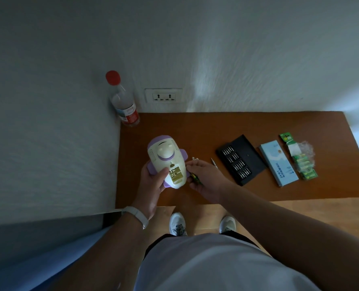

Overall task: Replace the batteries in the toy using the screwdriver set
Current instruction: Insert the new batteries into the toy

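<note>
The left hand [153, 185] is wrapped around the lower end of the toy [167, 162], thumb pressed on its cream underside, fingers curled behind it. The toy's battery bay lies open and faces up, showing brass contacts. The right hand [203, 177] sits just right of the toy, fingers loosely curled around green batteries [196, 178] in the palm, fingertips reaching toward the open bay. Just right of the toy, past that hand, a thin screwdriver [214, 162] lies on the brown table [258, 122]. Farther right of the toy sit the black bit tray [240, 159], then a pale blue box [279, 163], then a green battery pack [300, 158]. Behind the toy, in the wall corner, stands a red-capped bottle [123, 101].
</note>
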The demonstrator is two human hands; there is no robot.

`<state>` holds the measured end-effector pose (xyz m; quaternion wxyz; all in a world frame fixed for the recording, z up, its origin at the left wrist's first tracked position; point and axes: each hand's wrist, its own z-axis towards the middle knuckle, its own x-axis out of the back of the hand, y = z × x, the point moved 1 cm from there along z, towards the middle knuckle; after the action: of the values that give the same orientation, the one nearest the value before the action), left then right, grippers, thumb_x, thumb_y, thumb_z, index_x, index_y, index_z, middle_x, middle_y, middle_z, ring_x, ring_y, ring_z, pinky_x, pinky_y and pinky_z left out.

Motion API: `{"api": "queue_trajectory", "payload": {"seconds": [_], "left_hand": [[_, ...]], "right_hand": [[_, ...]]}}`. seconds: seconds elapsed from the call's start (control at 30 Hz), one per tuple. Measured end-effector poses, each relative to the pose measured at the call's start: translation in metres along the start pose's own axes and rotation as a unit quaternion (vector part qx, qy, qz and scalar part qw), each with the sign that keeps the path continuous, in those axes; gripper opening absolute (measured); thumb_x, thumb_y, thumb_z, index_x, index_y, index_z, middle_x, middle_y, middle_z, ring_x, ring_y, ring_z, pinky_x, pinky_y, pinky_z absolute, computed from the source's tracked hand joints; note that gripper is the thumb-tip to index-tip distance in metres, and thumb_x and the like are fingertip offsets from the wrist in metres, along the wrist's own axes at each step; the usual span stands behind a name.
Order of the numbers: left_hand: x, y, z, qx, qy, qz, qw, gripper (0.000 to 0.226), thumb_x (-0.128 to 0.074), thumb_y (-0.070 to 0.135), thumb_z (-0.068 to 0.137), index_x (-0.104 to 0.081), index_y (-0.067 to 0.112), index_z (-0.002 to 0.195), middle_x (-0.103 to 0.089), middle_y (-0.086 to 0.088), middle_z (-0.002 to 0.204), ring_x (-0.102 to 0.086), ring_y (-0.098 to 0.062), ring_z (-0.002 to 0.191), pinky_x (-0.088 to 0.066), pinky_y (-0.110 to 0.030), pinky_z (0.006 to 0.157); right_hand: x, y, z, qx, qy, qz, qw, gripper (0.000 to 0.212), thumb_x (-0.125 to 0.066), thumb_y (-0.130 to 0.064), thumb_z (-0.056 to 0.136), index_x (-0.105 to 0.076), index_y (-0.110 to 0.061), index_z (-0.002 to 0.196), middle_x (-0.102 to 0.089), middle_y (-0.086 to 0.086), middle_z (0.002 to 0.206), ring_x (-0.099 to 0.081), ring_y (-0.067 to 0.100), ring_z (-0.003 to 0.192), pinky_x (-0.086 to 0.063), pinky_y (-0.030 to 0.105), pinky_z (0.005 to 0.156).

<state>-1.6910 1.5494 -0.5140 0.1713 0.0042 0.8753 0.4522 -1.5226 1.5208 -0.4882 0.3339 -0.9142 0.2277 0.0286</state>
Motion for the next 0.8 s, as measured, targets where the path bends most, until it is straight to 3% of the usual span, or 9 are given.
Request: {"api": "queue_trajectory", "payload": {"seconds": [0.1,0.3,0.4,0.47,0.57,0.7,0.8], "left_hand": [[-0.002,0.001,-0.003,0.003,0.007,0.003,1.0,0.077,-0.073,0.029,0.079,-0.041,0.022,0.148,-0.065,-0.006,0.135,-0.067,-0.021,0.118,-0.057,-0.042,0.094],[-0.004,0.006,-0.006,-0.012,0.044,0.044,0.998,0.06,-0.069,0.015,0.094,-0.041,0.021,0.147,-0.065,-0.003,0.132,-0.066,-0.019,0.118,-0.055,-0.044,0.101],[-0.004,0.005,-0.009,-0.018,0.077,0.07,0.994,0.054,-0.071,0.019,0.092,-0.046,0.026,0.139,-0.068,0.007,0.121,-0.068,-0.01,0.109,-0.06,-0.025,0.081],[-0.004,0.006,-0.014,-0.023,0.103,0.098,0.99,0.064,-0.073,0.022,0.091,-0.039,0.024,0.146,-0.065,0.012,0.12,-0.065,-0.001,0.102,-0.054,-0.012,0.066],[-0.004,0.013,-0.023,-0.052,0.127,0.155,0.978,0.072,-0.072,0.027,0.092,-0.032,0.023,0.152,-0.055,0.004,0.14,-0.057,-0.003,0.112,-0.048,-0.013,0.075],[-0.012,0.028,-0.038,-0.18,0.145,0.29,0.929,0.06,-0.071,0.022,0.092,-0.043,0.021,0.146,-0.05,0.001,0.143,-0.051,-0.013,0.128,-0.052,-0.028,0.095],[-0.031,0.041,-0.053,-0.321,0.109,0.421,0.841,0.052,-0.071,0.02,0.091,-0.051,0.014,0.139,-0.052,-0.003,0.138,-0.049,-0.013,0.126,-0.048,-0.014,0.096]], "right_hand": [[0.001,0.002,-0.002,0.004,0.009,0.002,1.0,0.013,-0.053,-0.01,0.099,-0.066,-0.012,0.099,-0.062,0.006,0.08,-0.054,0.016,0.067,-0.047,0.024,0.053],[0.01,0.002,-0.009,0.004,0.034,0.018,0.999,0.011,-0.057,-0.011,0.097,-0.067,-0.014,0.101,-0.064,0.008,0.09,-0.057,0.016,0.072,-0.05,0.026,0.056],[0.014,0.003,-0.013,0.009,0.035,0.027,0.999,0.011,-0.058,-0.012,0.096,-0.068,-0.014,0.1,-0.064,0.007,0.085,-0.057,0.015,0.067,-0.049,0.025,0.053],[0.018,0.003,-0.015,0.015,0.032,0.03,0.999,0.011,-0.058,-0.012,0.096,-0.068,-0.014,0.102,-0.064,0.007,0.083,-0.057,0.014,0.065,-0.049,0.025,0.052],[0.025,0.002,-0.02,0.021,0.035,0.036,0.998,0.012,-0.06,-0.013,0.096,-0.068,-0.013,0.105,-0.064,0.008,0.085,-0.057,0.016,0.067,-0.049,0.026,0.052],[0.038,-0.001,-0.029,0.036,0.03,0.051,0.998,0.012,-0.06,-0.011,0.095,-0.069,-0.011,0.104,-0.064,0.007,0.082,-0.057,0.014,0.062,-0.047,0.025,0.05],[0.052,-0.004,-0.038,0.047,0.021,0.067,0.996,0.012,-0.057,-0.01,0.097,-0.068,-0.011,0.102,-0.062,0.007,0.082,-0.057,0.015,0.063,-0.047,0.025,0.051]]}}
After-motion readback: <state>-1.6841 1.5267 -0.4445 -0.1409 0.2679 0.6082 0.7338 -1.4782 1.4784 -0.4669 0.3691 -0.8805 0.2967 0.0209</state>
